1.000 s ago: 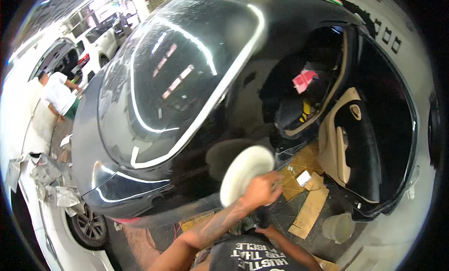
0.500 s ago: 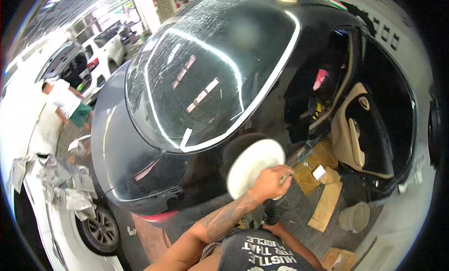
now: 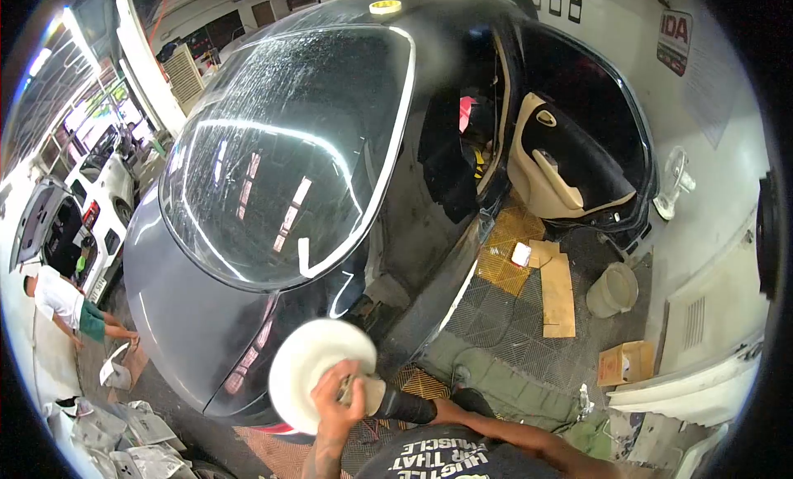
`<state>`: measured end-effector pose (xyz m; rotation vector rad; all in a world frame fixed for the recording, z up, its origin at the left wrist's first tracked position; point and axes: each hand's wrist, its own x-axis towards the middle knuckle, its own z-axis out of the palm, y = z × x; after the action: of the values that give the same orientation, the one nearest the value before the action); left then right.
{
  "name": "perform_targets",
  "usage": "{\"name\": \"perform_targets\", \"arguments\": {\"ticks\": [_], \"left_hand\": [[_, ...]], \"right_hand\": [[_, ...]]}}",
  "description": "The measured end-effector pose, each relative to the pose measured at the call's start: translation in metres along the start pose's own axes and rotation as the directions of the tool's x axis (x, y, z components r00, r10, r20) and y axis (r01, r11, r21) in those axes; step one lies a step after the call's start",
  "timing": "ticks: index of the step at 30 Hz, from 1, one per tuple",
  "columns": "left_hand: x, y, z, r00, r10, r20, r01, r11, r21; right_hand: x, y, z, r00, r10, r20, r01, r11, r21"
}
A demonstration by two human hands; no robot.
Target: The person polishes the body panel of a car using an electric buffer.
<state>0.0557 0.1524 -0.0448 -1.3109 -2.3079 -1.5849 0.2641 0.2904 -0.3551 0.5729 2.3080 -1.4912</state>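
A polisher [image 3: 401, 405] with a large round white pad [image 3: 306, 363] is held in front of my body. My left hand [image 3: 339, 392] is closed around its head, just behind the pad. Farther back, my right hand [image 3: 448, 413] grips the dark rear handle. The pad faces the dark car [image 3: 194, 314] near its rear side panel; whether it touches the paint cannot be told. White masking tape [image 3: 388, 182] runs along one edge of the car's glass [image 3: 273, 157].
A car door [image 3: 570, 157] stands open at right. A roll of yellow tape [image 3: 385, 7] lies on the roof. Cardboard [image 3: 557, 293], a bucket [image 3: 612, 290] and a box [image 3: 625, 363] are on the floor. Another person [image 3: 66, 301] bends forward at far left.
The view has swung right and shifted back. The polisher, with both hands on it, has come down and left along the car's side, closer to my body.
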Motion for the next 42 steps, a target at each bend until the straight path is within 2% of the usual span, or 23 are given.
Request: {"name": "perform_targets", "arguments": {"ticks": [1,2,5,7,8,12,13,14,18,20,21,23,24,26,27,28,31,33,34,36,38,39,42], "left_hand": [[-0.008,-0.004,-0.007,0.993,0.054,-0.103,-0.051,0.998,0.025],[-0.013,-0.005,-0.010,0.993,0.055,-0.104,-0.053,0.998,0.024],[-0.017,-0.005,-0.014,0.982,-0.038,-0.187,0.022,0.996,-0.087],[0.002,-0.002,0.001,0.996,-0.025,-0.083,0.022,0.999,-0.037],[0.012,-0.008,0.016,0.997,-0.063,-0.042,0.059,0.994,-0.092],[0.071,-0.002,0.079,0.991,-0.112,0.069,0.126,0.962,-0.242],[0.084,-0.008,0.094,0.994,-0.079,0.079,0.097,0.964,-0.248],[0.099,0.002,0.099,0.984,-0.137,0.112,0.163,0.948,-0.274],[0.115,0.011,0.083,0.977,-0.207,0.053,0.213,0.922,-0.322],[0.104,0.013,0.051,0.969,-0.242,-0.052,0.211,0.918,-0.336],[0.098,0.017,0.030,0.960,-0.261,-0.097,0.227,0.936,-0.267],[0.080,0.014,-0.013,0.928,-0.291,-0.231,0.238,0.943,-0.231],[0.068,-0.002,-0.035,0.907,-0.294,-0.302,0.229,0.945,-0.233],[0.050,-0.016,-0.082,0.861,-0.313,-0.401,0.208,0.936,-0.284],[0.047,-0.009,-0.097,0.823,-0.388,-0.415,0.194,0.879,-0.436],[0.041,-0.018,-0.108,0.800,-0.397,-0.450,0.175,0.872,-0.457],[0.045,-0.012,-0.117,0.794,-0.406,-0.453,0.204,0.879,-0.431],[0.056,-0.012,-0.106,0.848,-0.362,-0.388,0.234,0.911,-0.339],[0.062,-0.016,-0.096,0.879,-0.337,-0.339,0.243,0.926,-0.290],[0.083,-0.022,-0.063,0.918,-0.286,-0.274,0.198,0.931,-0.307],[0.104,-0.012,-0.043,0.927,-0.316,-0.204,0.229,0.904,-0.360],[0.107,-0.007,-0.039,0.891,-0.416,-0.180,0.285,0.823,-0.491],[0.096,-0.010,-0.067,0.890,-0.387,-0.240,0.279,0.880,-0.385]], "right_hand": [[-0.005,-0.005,-0.002,1.000,-0.002,-0.003,0.002,1.000,0.002],[-0.010,-0.008,-0.005,0.999,-0.040,-0.021,0.040,0.999,-0.014],[-0.030,-0.017,-0.019,0.998,-0.032,-0.049,0.031,0.999,-0.021],[-0.036,-0.015,-0.028,0.992,0.111,-0.059,-0.113,0.993,-0.039],[-0.043,-0.013,-0.036,0.994,0.099,-0.050,-0.101,0.993,-0.054],[-0.088,-0.015,-0.061,0.872,0.219,-0.438,-0.223,0.974,0.043],[-0.099,-0.024,-0.080,0.892,0.238,-0.383,-0.200,0.970,0.138],[-0.116,-0.054,-0.108,0.911,0.255,-0.324,-0.183,0.955,0.235],[-0.136,-0.124,-0.175,0.924,0.316,-0.214,-0.287,0.945,0.156],[-0.137,-0.148,-0.186,0.980,0.102,-0.172,-0.105,0.994,-0.008],[-0.131,-0.146,-0.186,0.982,0.106,-0.159,-0.107,0.994,0.004],[-0.112,-0.144,-0.188,0.986,-0.036,0.161,0.051,0.995,-0.089],[-0.108,-0.156,-0.192,0.986,-0.044,0.163,0.059,0.994,-0.089],[-0.104,-0.200,-0.191,0.882,-0.422,0.210,0.445,0.893,-0.071],[-0.094,-0.214,-0.188,0.864,-0.363,0.348,0.411,0.909,-0.072],[-0.091,-0.229,-0.182,0.871,-0.296,0.393,0.349,0.935,-0.069],[-0.096,-0.249,-0.173,0.879,-0.237,0.413,0.280,0.959,-0.045],[-0.096,-0.210,-0.159,0.926,-0.306,0.221,0.340,0.931,-0.135],[-0.102,-0.210,-0.170,0.924,-0.310,0.225,0.344,0.929,-0.134],[-0.126,-0.219,-0.196,0.980,-0.060,0.188,0.094,0.980,-0.176],[-0.138,-0.219,-0.200,0.989,-0.054,0.138,0.065,0.995,-0.082],[-0.141,-0.219,-0.199,0.995,-0.036,0.090,0.035,0.999,0.016],[-0.124,-0.223,-0.185,0.988,-0.129,0.087,0.138,0.983,-0.119]]}}
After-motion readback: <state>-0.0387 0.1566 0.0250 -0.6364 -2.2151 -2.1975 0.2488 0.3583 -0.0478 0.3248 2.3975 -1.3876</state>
